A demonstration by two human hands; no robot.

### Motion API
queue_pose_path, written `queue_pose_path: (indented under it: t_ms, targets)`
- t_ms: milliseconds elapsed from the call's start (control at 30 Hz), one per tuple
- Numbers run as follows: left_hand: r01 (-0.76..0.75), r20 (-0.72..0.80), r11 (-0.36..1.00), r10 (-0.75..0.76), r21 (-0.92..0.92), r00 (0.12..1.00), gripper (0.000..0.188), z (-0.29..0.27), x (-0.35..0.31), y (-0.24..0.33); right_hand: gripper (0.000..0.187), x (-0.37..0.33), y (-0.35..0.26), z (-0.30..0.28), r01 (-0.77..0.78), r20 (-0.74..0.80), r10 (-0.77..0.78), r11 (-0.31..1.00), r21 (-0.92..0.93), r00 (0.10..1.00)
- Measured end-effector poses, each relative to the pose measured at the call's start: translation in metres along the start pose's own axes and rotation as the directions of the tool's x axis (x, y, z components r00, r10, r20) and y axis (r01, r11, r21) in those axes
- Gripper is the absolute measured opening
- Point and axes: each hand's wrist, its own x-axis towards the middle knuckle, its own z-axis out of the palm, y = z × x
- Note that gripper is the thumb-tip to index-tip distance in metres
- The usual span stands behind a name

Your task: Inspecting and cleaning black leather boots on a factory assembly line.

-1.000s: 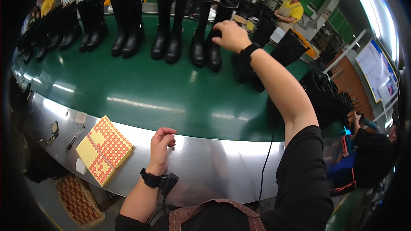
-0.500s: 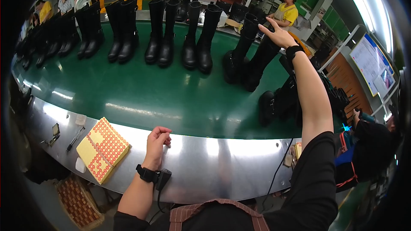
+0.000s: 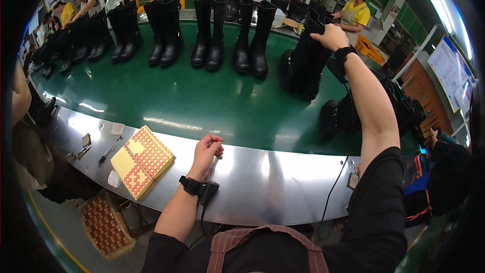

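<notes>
My right hand (image 3: 331, 38) reaches out to the far right and is closed on the top of the shaft of a tall black boot (image 3: 311, 68). That boot stands close against its mate (image 3: 291, 65) on the green surface (image 3: 212, 96). My left hand (image 3: 208, 152) hovers at the near metal edge with its fingers curled in; nothing shows in it. A yellow block with rows of red round marks (image 3: 143, 163), bound by a band, lies left of that hand. More black boots (image 3: 331, 119) lie on their sides near my right forearm.
Pairs of upright black boots (image 3: 208, 35) line the far side. On the metal ledge (image 3: 257, 187) are a pen-like tool (image 3: 108, 150), small pale pads and a black cable (image 3: 333, 192). A co-worker in yellow (image 3: 356, 15) stands across; other people are at the far left and right.
My right hand has gone from open above the boot to closed on its shaft top. The two boots now stand closer together. The whole view has shifted slightly; my left hand stays curled.
</notes>
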Motion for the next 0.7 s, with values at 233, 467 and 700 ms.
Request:
queue_pose_path:
  t_ms: [233,467,700]
  targets:
    - [-0.424,0.090,0.874,0.415,0.236,0.905,0.085,0.033,-0.028,0.016,0.058,-0.137,-0.028,-0.178,0.138,0.039,-0.153,0.956,0.258,0.987]
    - [-0.806,0.389,0.424,0.718,0.412,0.577,0.138,0.122,-0.093,0.056,0.058,-0.290,-0.055,-0.200,0.489,-0.068,-0.554,0.663,0.567,0.830]
    - [-0.655,0.142,0.497,0.725,0.570,0.674,0.099,0.122,-0.101,0.051,0.029,-0.284,0.006,-0.191,0.348,-0.083,-0.355,0.798,0.493,0.931]
